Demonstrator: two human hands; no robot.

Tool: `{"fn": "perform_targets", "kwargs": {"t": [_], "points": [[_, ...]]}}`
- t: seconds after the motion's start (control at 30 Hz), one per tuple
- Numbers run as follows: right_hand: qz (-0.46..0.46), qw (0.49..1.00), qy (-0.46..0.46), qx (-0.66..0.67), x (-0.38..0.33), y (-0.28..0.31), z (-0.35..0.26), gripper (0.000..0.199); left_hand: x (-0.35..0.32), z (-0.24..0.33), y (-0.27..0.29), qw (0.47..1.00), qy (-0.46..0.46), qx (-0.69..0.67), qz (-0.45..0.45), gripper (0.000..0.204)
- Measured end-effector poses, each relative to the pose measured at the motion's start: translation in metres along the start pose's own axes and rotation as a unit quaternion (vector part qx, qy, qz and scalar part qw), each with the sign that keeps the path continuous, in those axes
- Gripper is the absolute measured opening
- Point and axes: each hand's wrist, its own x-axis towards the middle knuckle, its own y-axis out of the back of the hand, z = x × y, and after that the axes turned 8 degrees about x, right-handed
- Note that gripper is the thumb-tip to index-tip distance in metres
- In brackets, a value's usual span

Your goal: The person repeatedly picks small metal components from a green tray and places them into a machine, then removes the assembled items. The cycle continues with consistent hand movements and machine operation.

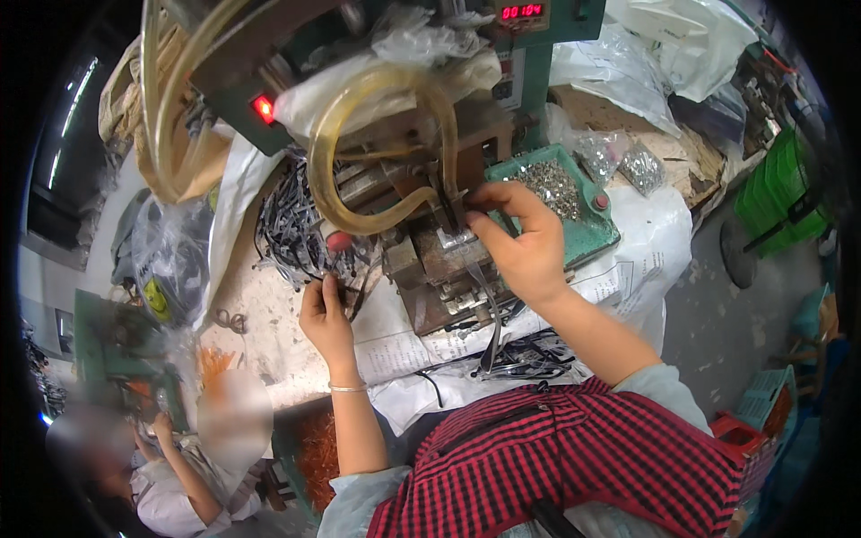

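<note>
My right hand (525,242) pinches one end of a thin black strap (491,309) at the metal jaw of a small green press machine (439,242); the strap hangs down from my fingers over the table's edge. My left hand (325,314), with a thin bangle on the wrist, grips black straps at the edge of a tangled pile of black straps (291,229) left of the machine. A green tray of small metal bits (560,193) sits just behind my right hand.
Yellowish hoses (377,152) loop over the machine, with a red lamp (264,109) on its body. More black straps (529,354) lie on white paper near my red checked apron. Clear bags of metal parts (628,161) sit at the back right. Another person (179,475) sits at lower left.
</note>
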Motion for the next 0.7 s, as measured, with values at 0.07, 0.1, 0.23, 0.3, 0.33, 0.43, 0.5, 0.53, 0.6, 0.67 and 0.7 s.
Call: {"fn": "perform_targets", "kwargs": {"t": [0.07, 0.1, 0.23, 0.3, 0.33, 0.43, 0.5, 0.53, 0.6, 0.67, 0.7], "points": [[0.022, 0.997, -0.044, 0.058, -0.011, 0.0, 0.004, 0.025, -0.011, 0.035, -0.012, 0.998, -0.011, -0.065, 0.021, 0.015], [0.025, 0.994, -0.06, 0.088, -0.01, 0.0, 0.002, 0.028, -0.014, 0.052, -0.017, 0.996, -0.04, -0.071, 0.033, 0.014], [0.002, 0.981, -0.095, 0.167, -0.005, -0.011, -0.016, 0.037, -0.011, 0.069, -0.001, 0.99, -0.123, -0.016, 0.071, 0.008], [-0.002, 0.969, -0.124, 0.212, -0.007, -0.016, -0.023, 0.042, 0.006, 0.049, 0.033, 0.958, -0.16, 0.187, 0.146, 0.011], [-0.002, 0.967, -0.13, 0.221, -0.009, -0.015, -0.03, 0.048, 0.013, 0.04, 0.06, 0.932, -0.159, 0.28, 0.167, 0.012], [-0.062, 0.958, -0.156, 0.234, -0.027, -0.002, -0.066, 0.064, 0.034, -0.022, 0.156, 0.816, -0.048, 0.549, 0.176, 0.017], [-0.103, 0.964, -0.129, 0.208, -0.025, 0.004, -0.066, 0.068, 0.031, -0.041, 0.192, 0.757, -0.061, 0.622, 0.189, 0.015], [-0.128, 0.971, -0.105, 0.173, -0.017, 0.008, -0.063, 0.069, 0.03, -0.035, 0.184, 0.735, -0.091, 0.64, 0.205, 0.015], [-0.125, 0.978, -0.095, 0.135, -0.013, 0.015, -0.05, 0.065, 0.027, -0.021, 0.145, 0.837, -0.128, 0.515, 0.134, 0.015], [-0.112, 0.983, -0.097, 0.107, -0.005, 0.024, -0.037, 0.063, 0.023, 0.004, 0.088, 0.855, -0.209, 0.475, 0.004, 0.015], [-0.082, 0.989, -0.081, 0.089, -0.002, 0.029, -0.028, 0.058, 0.022, 0.004, 0.062, 0.848, -0.204, 0.488, -0.025, 0.012]]}}
